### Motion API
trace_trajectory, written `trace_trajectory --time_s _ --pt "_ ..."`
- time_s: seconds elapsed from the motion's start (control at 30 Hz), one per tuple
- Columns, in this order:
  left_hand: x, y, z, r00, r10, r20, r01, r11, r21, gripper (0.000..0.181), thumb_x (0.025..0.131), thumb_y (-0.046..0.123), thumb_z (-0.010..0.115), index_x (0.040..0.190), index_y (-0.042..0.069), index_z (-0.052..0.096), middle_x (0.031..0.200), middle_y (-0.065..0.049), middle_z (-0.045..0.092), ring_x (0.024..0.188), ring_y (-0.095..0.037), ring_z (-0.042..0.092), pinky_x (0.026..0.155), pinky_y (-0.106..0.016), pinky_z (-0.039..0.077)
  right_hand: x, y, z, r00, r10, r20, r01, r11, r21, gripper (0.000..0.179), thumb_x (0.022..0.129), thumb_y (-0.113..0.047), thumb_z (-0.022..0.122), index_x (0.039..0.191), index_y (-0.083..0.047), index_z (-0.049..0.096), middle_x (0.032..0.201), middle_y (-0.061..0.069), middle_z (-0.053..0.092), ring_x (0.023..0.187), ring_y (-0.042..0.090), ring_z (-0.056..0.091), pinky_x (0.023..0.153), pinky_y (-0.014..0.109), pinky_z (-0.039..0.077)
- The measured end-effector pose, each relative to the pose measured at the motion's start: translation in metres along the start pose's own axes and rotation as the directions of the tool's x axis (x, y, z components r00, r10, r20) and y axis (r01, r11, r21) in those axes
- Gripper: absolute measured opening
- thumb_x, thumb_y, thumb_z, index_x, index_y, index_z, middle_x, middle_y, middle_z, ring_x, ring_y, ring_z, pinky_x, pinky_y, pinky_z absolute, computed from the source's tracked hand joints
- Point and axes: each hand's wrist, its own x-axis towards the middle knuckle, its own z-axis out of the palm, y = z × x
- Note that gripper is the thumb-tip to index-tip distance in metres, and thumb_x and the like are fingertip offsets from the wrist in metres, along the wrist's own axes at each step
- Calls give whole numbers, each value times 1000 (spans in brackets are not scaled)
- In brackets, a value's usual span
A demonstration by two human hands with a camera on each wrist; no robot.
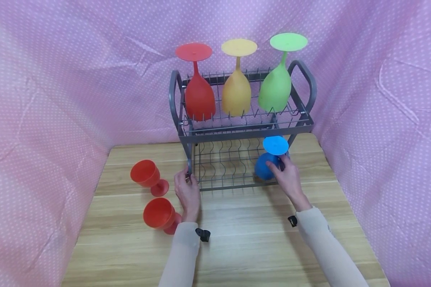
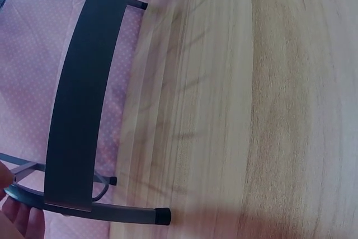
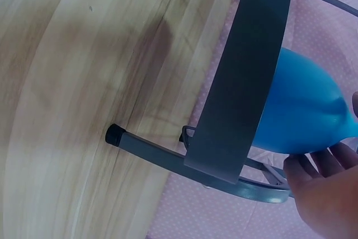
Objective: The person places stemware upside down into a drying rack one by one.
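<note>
A two-tier grey dish rack (image 1: 244, 134) stands on the table. My right hand (image 1: 287, 175) holds a blue goblet (image 1: 263, 166), turned upside down at the right end of the lower tier, thumb on the near side of the bowl. In the right wrist view the blue goblet (image 3: 305, 107) sits behind the rack's front bar (image 3: 240, 82), with fingers under its bowl near the stem. At the rack's lower left front corner, my left hand (image 1: 187, 195) grips the frame. The left wrist view catches its fingers (image 2: 22, 216) around the side tube (image 2: 112, 212).
Upside down on the top tier stand a red goblet (image 1: 200, 97), a yellow goblet (image 1: 236, 93) and a green goblet (image 1: 275, 89). Two red goblets lie tilted on the table left of my left hand, one farther back (image 1: 145, 174), one nearer (image 1: 159, 214). Pink dotted cloth (image 1: 57, 99) surrounds the table.
</note>
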Motion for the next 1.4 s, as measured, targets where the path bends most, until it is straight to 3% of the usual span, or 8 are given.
trace_trajectory --time_s 0.27,0.4,0.6,0.8,0.93,1.17,1.4 --pt "-10 8 -4 997 -39 68 41 999 -32 47 100 12 65 147 9 57 133 -8 56 119 -26 58 104 -49 51 -14 -5 -3 999 -16 -30 17 999 31 56 100 -32 71 146 -4 54 151 24 51 135 47 52 104 62 47" --pt "-15 10 -5 997 5 73 -5 1000 4 52 99 13 66 150 8 53 139 -11 54 122 -29 55 107 -51 48 -22 -6 -4 998 -23 -56 26 998 49 56 100 -29 71 148 -4 54 152 22 52 137 46 50 108 64 43" --pt "-24 12 -6 992 61 109 -67 997 48 61 100 21 64 156 6 45 157 -13 41 141 -31 42 115 -54 42 -34 -8 -5 995 -8 -102 15 998 64 56 100 -27 71 149 -5 54 152 16 54 139 40 51 112 60 41" --pt "-31 16 -10 985 114 133 -119 992 30 60 101 25 63 155 6 45 161 -7 39 144 -28 40 114 -56 42 -52 -14 -3 993 63 -102 -48 989 140 54 101 -27 70 148 -7 56 151 11 55 139 36 51 116 56 39" --pt "-37 19 -13 976 168 137 -171 985 10 58 101 21 62 154 3 46 161 -9 40 145 -30 39 114 -58 40 -62 -19 2 993 79 -83 -63 981 185 52 101 -23 70 149 -11 56 153 5 54 143 28 47 119 48 37" --pt "-44 23 -20 958 241 157 -245 970 8 56 101 19 60 154 4 47 162 -12 40 147 -31 38 115 -59 38 -76 -27 15 999 31 -39 -23 982 188 48 101 -19 70 146 -9 58 153 5 55 146 23 45 113 14 34" --pt "-47 27 -29 920 354 169 -368 928 60 56 97 15 64 149 1 51 159 -14 44 145 -33 41 112 -58 43 -86 -35 28 1000 12 16 -15 982 188 48 99 -18 71 145 -7 59 153 6 54 143 25 47 109 10 33"
